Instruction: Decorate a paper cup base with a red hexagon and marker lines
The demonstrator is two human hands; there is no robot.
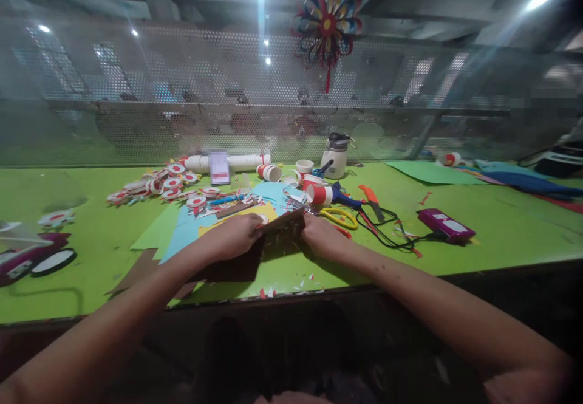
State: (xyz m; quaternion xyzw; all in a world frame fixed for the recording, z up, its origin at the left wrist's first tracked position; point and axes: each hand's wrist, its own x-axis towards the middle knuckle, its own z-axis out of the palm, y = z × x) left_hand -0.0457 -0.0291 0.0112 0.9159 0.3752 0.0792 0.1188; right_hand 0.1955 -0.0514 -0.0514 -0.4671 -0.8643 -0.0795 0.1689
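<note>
My left hand (241,236) is closed on one end of a narrow brown paper strip (283,218). My right hand (321,238) pinches the strip's other end, so it stretches tilted between both hands above the table. Beneath my left hand and forearm lies a larger brown sheet (243,265). Yellow paper (268,211) and light blue paper (182,231) spread out just behind it. Yellow-handled scissors (339,217) rest beyond my right hand, near a red-and-white paper cup (319,194). My right fingertips are partly hidden.
A pile of paper-cup pieces (170,184) covers the left back of the green table (510,234). A cutter with an orange handle (371,197), black cable, purple device (446,226) and white jug (336,160) stand or lie to the right. A perforated metal screen (191,82) rises behind.
</note>
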